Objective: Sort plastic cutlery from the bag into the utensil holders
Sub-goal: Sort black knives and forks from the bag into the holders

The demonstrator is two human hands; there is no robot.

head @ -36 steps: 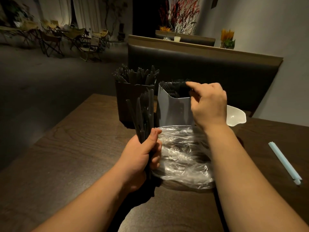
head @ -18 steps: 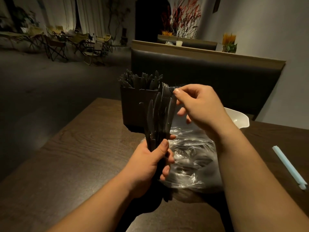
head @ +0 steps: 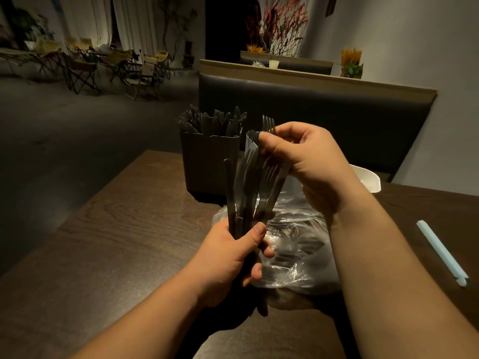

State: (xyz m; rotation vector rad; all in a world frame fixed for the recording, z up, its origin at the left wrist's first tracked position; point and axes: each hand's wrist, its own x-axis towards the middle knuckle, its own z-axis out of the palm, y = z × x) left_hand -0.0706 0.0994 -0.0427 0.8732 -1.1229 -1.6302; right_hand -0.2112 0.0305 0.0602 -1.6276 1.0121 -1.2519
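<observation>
Table: a dark wood-grain tabletop [head: 124,229] is filling a dim dining room.
Left hand [head: 230,257]: fist is wrapping tight around a bundle of black plastic cutlery [head: 248,187].
Right hand [head: 308,161]: fingertips are pinching a black fork [head: 268,125] at the bundle's top.
Bag: the clear plastic bag [head: 293,244] is lying just behind the bundle.
Holders: a dark holder [head: 210,161] and a white holder [head: 250,143] are standing beyond the bundle.

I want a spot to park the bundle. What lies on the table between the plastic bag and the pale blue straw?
In the head view, only the right forearm crosses above it; the table between the plastic bag and the straw looks bare.
</observation>
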